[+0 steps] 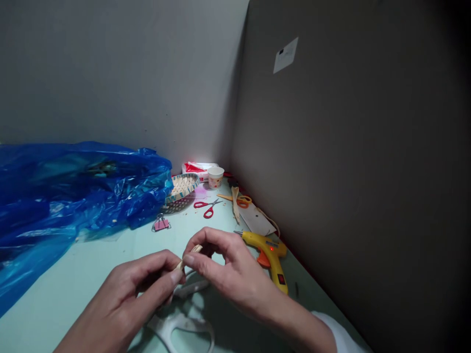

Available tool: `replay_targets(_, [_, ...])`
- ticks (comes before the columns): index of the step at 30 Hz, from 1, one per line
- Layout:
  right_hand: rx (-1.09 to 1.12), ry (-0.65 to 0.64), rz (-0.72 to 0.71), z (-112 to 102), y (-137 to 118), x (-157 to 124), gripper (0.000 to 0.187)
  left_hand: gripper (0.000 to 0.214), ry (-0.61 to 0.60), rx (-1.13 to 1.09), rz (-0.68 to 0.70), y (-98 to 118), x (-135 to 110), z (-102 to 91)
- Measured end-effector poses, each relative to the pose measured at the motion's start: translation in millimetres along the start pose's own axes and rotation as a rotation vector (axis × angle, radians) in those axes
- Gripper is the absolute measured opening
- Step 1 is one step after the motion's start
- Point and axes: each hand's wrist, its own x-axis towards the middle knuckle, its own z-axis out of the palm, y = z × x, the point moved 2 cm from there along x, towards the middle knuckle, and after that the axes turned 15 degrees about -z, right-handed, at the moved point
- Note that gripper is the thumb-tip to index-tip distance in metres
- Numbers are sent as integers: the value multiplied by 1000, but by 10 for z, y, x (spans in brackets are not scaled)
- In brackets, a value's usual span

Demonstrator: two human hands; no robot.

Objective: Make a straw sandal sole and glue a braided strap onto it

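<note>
Between my two hands is a small pale, straw-coloured folded strip (197, 248), its upper end showing above my right fingertips. My left hand (142, 289) pinches its lower part between thumb and forefinger. Close against it, my right hand (221, 260) grips the strip with thumb and bent forefinger. Most of the strip is hidden by the fingers. White-handled scissors (184, 326) lie on the table under my hands, their blades out of sight. A yellow glue gun (270, 252) with an orange trigger and a lit red light rests just right of my right hand.
Left is a large crumpled blue plastic bag (84, 191). Farther back are a woven basket (184, 185), a paper cup (216, 177), a tissue pack (198, 169), red scissors (208, 206), orange scissors (243, 200) and a pink binder clip (161, 224). A dark partition (331, 162) borders the right.
</note>
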Motion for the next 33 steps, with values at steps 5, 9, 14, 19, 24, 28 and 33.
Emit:
replay_targets(5, [-205, 25, -38, 89, -5, -67, 16, 18, 174, 150, 169, -66, -49, 52])
replay_targets(9, [-144, 104, 73, 113, 18, -88, 18, 11, 321, 217, 295, -77, -63, 52])
replay_targets(14, [147, 132, 135, -25, 88, -3, 18, 24, -5, 147, 39, -11, 66, -142])
replay_targets(19, [184, -16, 159, -115, 71, 35, 18, 35, -40, 272, 83, 87, 82, -254])
replay_targets(24, [177, -231, 194, -57, 65, -39, 28, 43, -28, 463, 122, 28, 11, -206])
replay_targets(28, [-228, -215, -29, 14, 60, -87, 25, 42, -50, 397, 101, 23, 28, -212])
replay_targets(33, [-830, -187, -589, 82, 33, -151, 28, 34, -217, 137, -64, 145, 58, -185])
